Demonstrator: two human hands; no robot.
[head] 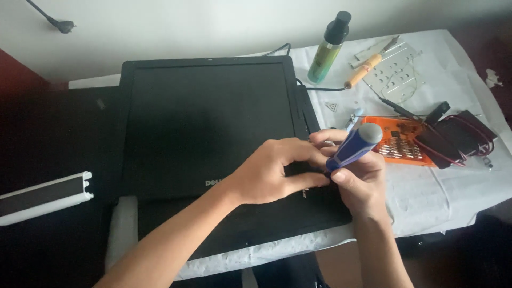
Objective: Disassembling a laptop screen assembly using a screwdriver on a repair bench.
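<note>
Two hands are seen over a black laptop (208,122): the right hand (360,178) is clenched around a blue screwdriver (354,146), while the left hand (272,170) fingers pinch its tip.

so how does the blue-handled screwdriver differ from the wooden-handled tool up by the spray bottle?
The blue-handled screwdriver is gripped in the right hand and tilted steeply over the black laptop; the wooden-handled tool lies flat and untouched on the white cloth. The screwdriver's handle is thick, blue with a grey cap; the tool's is slim, pale wood. The screwdriver's tip is hidden behind the hands; the tool's metal end shows. Both are hand tools with straight handles.
</note>
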